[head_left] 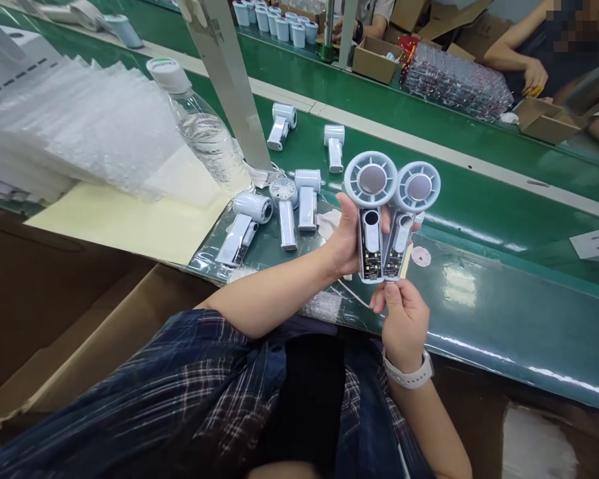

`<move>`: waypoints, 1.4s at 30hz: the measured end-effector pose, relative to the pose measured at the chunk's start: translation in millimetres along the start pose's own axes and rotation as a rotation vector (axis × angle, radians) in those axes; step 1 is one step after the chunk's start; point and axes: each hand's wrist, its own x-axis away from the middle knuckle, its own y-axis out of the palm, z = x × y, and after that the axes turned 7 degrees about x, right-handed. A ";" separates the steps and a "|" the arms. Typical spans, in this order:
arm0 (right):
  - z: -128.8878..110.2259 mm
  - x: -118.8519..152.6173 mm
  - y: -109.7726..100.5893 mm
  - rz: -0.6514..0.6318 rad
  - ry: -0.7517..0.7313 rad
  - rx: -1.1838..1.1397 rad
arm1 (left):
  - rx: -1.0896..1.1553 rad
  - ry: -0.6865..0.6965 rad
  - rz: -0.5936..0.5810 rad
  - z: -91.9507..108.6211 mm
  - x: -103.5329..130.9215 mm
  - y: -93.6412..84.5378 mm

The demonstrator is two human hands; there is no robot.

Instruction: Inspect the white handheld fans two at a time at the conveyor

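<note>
Two pale blue handheld fans stand side by side in my left hand [347, 236], which is closed around their handles. The left handheld fan [371, 233] and the right handheld fan [398, 243] face me, with round silver centres and exposed circuit boards with small lights on the handles. Below them my right hand [404, 319] pinches the end of a white cable [353, 291] against the base of the right fan. My fingers hide the plug itself. To the left on the bench lie more fans, among them one fan [244, 226] on its side and another fan [285, 213] facing up.
A water bottle [204, 133] stands beside a metal post [229, 80]. Stacked bubble bags [94, 126] rest on yellow paper [130, 223] at left. A green conveyor [479, 166] runs behind. Across it are blue cups [282, 26], cardboard boxes [374, 60] and co-workers' hands [534, 76].
</note>
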 end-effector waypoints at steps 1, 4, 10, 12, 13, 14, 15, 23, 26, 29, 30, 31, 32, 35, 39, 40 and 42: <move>0.3 1.1 1.5 0.000 0.025 -0.080 | -0.015 0.007 -0.013 -2.2 -0.3 -1.1; -0.2 4.0 6.3 -0.005 0.072 -0.244 | -0.124 0.034 -0.080 -8.0 -2.3 -5.1; 1.5 4.4 4.0 0.009 0.083 -0.099 | -0.338 0.085 -0.175 -12.0 -2.8 -10.2; 3.9 4.3 -0.1 0.041 0.051 0.017 | -0.359 0.098 -0.163 -10.3 -2.9 -9.4; 4.8 4.1 -2.5 0.053 0.009 0.051 | -0.358 0.105 -0.144 -8.9 -3.3 -8.7; 5.4 3.8 -5.1 0.061 -0.052 0.075 | -0.353 0.113 -0.119 -7.2 -4.1 -7.9; 5.7 2.9 -7.8 0.072 -0.118 0.099 | -0.347 0.124 -0.095 -5.3 -5.1 -7.3; 13.7 -21.0 -35.8 0.180 -0.184 0.103 | -0.459 0.042 -0.312 -8.4 2.1 -12.3; 17.6 -23.1 -46.1 0.008 -0.037 -0.104 | -0.599 -0.037 -0.414 -13.4 5.5 -18.4; 14.9 -19.7 -53.1 0.109 -0.024 -0.150 | -0.556 -0.058 -0.314 -13.3 0.2 -23.0; 12.9 -18.3 -54.5 0.148 -0.035 -0.139 | -0.518 -0.075 -0.261 -12.4 -2.0 -23.3; 10.9 -17.0 -55.5 0.173 -0.038 -0.124 | -0.477 -0.101 -0.215 -11.1 -3.5 -22.7; 8.9 -15.9 -56.1 0.186 -0.031 -0.112 | -0.436 -0.131 -0.183 -9.8 -4.0 -21.4; 4.7 -13.6 -56.6 0.157 -0.003 -0.142 | -0.377 -0.193 -0.173 -7.4 0.1 -15.4; 5.7 -13.5 -55.3 0.078 -0.036 -0.276 | -0.439 -0.173 -0.222 -10.8 6.1 -12.7; 7.1 -13.9 -54.2 0.074 -0.034 -0.309 | -0.452 -0.167 -0.231 -12.2 6.0 -13.5; 10.2 -14.9 -51.3 0.065 -0.012 -0.361 | -0.469 -0.161 -0.246 -14.0 4.3 -16.0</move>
